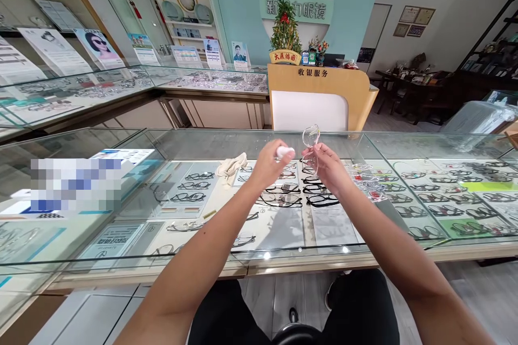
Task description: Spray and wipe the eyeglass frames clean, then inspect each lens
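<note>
Raised hands (bottle (285,151), glasses (311,146))

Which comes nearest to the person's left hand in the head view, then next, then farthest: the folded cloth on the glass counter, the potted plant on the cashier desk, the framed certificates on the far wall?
From the left hand:
1. Folded cloth, just to its left on the glass counter.
2. Potted plant, behind it on the cashier desk.
3. Framed certificates, far right on the back wall.
</note>
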A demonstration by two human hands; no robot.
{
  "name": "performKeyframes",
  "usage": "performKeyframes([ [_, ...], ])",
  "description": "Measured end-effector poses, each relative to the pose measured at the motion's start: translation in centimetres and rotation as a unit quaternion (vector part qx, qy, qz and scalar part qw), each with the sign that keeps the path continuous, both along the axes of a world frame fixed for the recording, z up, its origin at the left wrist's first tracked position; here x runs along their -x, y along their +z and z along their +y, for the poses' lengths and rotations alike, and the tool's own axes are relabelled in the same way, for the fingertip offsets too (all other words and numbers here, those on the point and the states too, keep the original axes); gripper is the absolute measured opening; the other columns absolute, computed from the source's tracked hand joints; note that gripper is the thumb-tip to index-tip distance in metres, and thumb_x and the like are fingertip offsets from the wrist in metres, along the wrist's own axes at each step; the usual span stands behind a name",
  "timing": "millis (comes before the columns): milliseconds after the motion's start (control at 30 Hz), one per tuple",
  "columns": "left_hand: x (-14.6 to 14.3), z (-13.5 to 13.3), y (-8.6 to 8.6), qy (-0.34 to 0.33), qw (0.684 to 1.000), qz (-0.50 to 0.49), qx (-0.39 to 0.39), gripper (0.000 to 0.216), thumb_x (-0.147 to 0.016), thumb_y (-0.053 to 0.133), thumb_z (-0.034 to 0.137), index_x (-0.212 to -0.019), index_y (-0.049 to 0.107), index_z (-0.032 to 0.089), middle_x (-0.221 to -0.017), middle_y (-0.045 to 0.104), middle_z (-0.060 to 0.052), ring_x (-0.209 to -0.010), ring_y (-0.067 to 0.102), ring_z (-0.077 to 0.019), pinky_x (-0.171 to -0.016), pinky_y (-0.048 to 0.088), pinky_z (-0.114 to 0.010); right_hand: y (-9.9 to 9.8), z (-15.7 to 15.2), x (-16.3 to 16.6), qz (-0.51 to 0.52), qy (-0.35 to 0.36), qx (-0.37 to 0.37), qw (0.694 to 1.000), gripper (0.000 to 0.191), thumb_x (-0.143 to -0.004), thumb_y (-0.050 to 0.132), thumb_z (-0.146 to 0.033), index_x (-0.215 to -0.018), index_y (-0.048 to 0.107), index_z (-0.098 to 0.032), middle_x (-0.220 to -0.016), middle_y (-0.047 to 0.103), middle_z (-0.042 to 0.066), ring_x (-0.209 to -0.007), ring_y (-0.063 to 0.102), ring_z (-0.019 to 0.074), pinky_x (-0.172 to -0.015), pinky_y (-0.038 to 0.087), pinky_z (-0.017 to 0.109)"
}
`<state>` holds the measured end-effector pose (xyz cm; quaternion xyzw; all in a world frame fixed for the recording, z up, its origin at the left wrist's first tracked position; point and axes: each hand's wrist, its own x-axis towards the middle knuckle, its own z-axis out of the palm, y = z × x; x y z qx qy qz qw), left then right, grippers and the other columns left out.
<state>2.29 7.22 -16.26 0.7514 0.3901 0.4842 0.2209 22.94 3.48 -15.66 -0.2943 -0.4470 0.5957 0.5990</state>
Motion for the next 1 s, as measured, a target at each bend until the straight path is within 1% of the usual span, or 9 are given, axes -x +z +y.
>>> performKeyframes([
  [133, 4.5, 4.1, 0.0, 0.199, 0.975, -0.096, 0.034, 0.027, -0.096, 0.071, 0.046, -0.098, 0.058, 0.023, -0.091, 0.063, -0.001, -0.088, 0.059, -0.0219, -0.084, 0.046, -0.034, 0.2, 0.4, -0.6, 0.017, -0.012, 0.011, 1.000, 0.043, -0.073, 0.100, -0.056, -0.086, 0.070, -0.027, -0.098, 0.081, 0.000, -0.085, 0.068, 0.0154, -0.077, 0.054, 0.028],
  [233, 8.8, 7.2, -0.8, 0.416, 0.891, -0.124, 0.133, 0.017, -0.099, 0.065, 0.021, -0.114, 0.059, 0.025, -0.119, 0.072, -0.003, -0.118, 0.067, -0.0262, -0.109, 0.048, -0.041, 0.2, 0.5, -0.7, 0.014, -0.015, 0.009, 1.000, 0.043, -0.073, 0.099, -0.055, -0.086, 0.069, -0.027, -0.097, 0.081, 0.000, -0.085, 0.069, 0.0152, -0.076, 0.054, 0.027],
  [333, 12.3, 9.0, -2.3, 0.509, 0.828, -0.137, 0.188, 0.035, -0.102, 0.055, 0.010, -0.135, 0.055, 0.021, -0.142, 0.068, -0.012, -0.138, 0.062, -0.0335, -0.125, 0.038, -0.061, 0.0, 0.6, -0.6, 0.008, -0.013, 0.011, 1.000, 0.043, -0.073, 0.099, -0.055, -0.085, 0.069, -0.027, -0.096, 0.081, 0.001, -0.084, 0.068, 0.0149, -0.075, 0.053, 0.027],
  [400, 13.8, 9.7, -3.5, 0.534, 0.806, -0.142, 0.213, 0.037, -0.106, 0.058, 0.014, -0.143, 0.056, 0.019, -0.141, 0.069, -0.014, -0.133, 0.066, -0.0327, -0.122, 0.044, -0.063, -0.2, 0.6, -0.6, 0.005, -0.016, 0.016, 1.000, 0.042, -0.073, 0.100, -0.055, -0.085, 0.070, -0.027, -0.096, 0.081, 0.001, -0.085, 0.069, 0.0150, -0.075, 0.054, 0.027],
  [567, 15.2, 10.5, -5.7, 0.555, 0.784, -0.135, 0.242, 0.046, -0.106, 0.073, 0.042, -0.144, 0.066, 0.017, -0.141, 0.068, -0.013, -0.123, 0.071, -0.0282, -0.103, 0.064, -0.051, -0.4, 0.8, -0.8, 0.001, -0.018, 0.017, 1.000, 0.041, -0.074, 0.100, -0.055, -0.084, 0.071, -0.027, -0.098, 0.081, 0.000, -0.085, 0.067, 0.0149, -0.074, 0.053, 0.027],
  [700, 15.5, 10.6, -6.3, 0.546, 0.789, -0.130, 0.249, 0.041, -0.105, 0.072, 0.030, -0.144, 0.062, 0.018, -0.139, 0.070, -0.014, -0.127, 0.070, -0.0304, -0.111, 0.057, -0.054, -0.3, 0.6, -0.8, 0.000, -0.015, 0.019, 1.000, 0.044, -0.072, 0.101, -0.056, -0.083, 0.070, -0.027, -0.097, 0.080, 0.001, -0.085, 0.066, 0.0148, -0.074, 0.052, 0.027],
  [800, 15.5, 10.2, -5.9, 0.532, 0.799, -0.131, 0.248, 0.045, -0.097, 0.069, 0.013, -0.140, 0.056, 0.020, -0.134, 0.073, -0.015, -0.130, 0.069, -0.0334, -0.119, 0.046, -0.056, -0.2, 0.5, -0.7, 0.000, -0.014, 0.018, 1.000, 0.042, -0.074, 0.100, -0.055, -0.083, 0.070, -0.027, -0.098, 0.080, 0.000, -0.086, 0.065, 0.0153, -0.074, 0.051, 0.027],
  [933, 14.2, 8.8, -4.2, 0.553, 0.792, -0.134, 0.222, 0.057, -0.091, 0.070, 0.017, -0.144, 0.048, 0.018, -0.153, 0.061, -0.024, -0.144, 0.059, -0.0398, -0.120, 0.042, -0.059, -0.2, 0.5, -0.7, -0.003, -0.013, 0.017, 1.000, 0.041, -0.076, 0.098, -0.055, -0.084, 0.069, -0.027, -0.099, 0.080, 0.000, -0.087, 0.065, 0.0159, -0.075, 0.051, 0.029],
  [1000, 13.1, 7.8, -2.7, 0.589, 0.786, -0.120, 0.143, 0.063, -0.089, 0.070, 0.021, -0.147, 0.045, 0.019, -0.163, 0.049, -0.024, -0.155, 0.047, -0.0392, -0.123, 0.038, -0.057, -0.2, 0.5, -0.8, -0.006, -0.013, 0.016, 1.000, 0.041, -0.076, 0.098, -0.055, -0.084, 0.069, -0.027, -0.099, 0.080, 0.001, -0.087, 0.066, 0.0165, -0.075, 0.051, 0.030],
])
